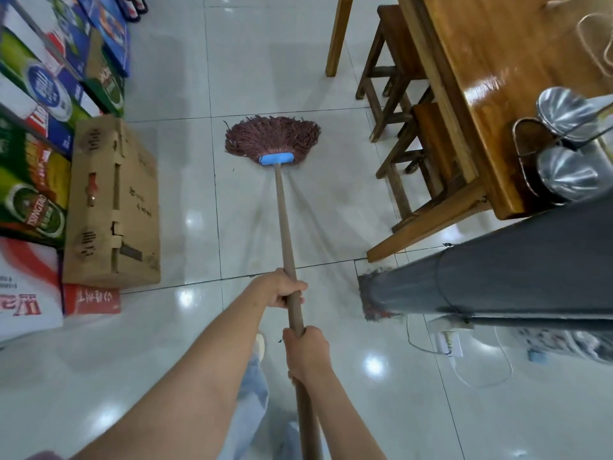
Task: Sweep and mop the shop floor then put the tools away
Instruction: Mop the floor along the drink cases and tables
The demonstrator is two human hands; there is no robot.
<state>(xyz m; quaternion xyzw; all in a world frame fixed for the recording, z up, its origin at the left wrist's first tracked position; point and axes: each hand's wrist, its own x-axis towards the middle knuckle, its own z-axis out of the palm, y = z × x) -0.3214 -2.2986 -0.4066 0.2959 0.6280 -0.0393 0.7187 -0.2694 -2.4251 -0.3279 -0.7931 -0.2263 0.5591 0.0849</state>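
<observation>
A mop with a reddish-brown string head point(272, 139) and a blue clamp point(276, 158) lies fanned out on the glossy white tiled floor point(185, 200) ahead of me. Its long brown handle point(283, 220) runs back toward me. My left hand point(285, 287) grips the handle higher up the shaft. My right hand point(306, 351) grips it just below, closer to my body. Faint wet streaks trail on the tiles on either side of the handle behind the mop head.
Stacked drink cartons point(33, 134) and a brown cardboard box point(112, 204) line the left. A wooden table point(491, 94) with stools point(408, 94) and metal pots point(564, 174) stands on the right. A grey pillar point(497, 283) and a power strip with cords point(449, 340) sit near right.
</observation>
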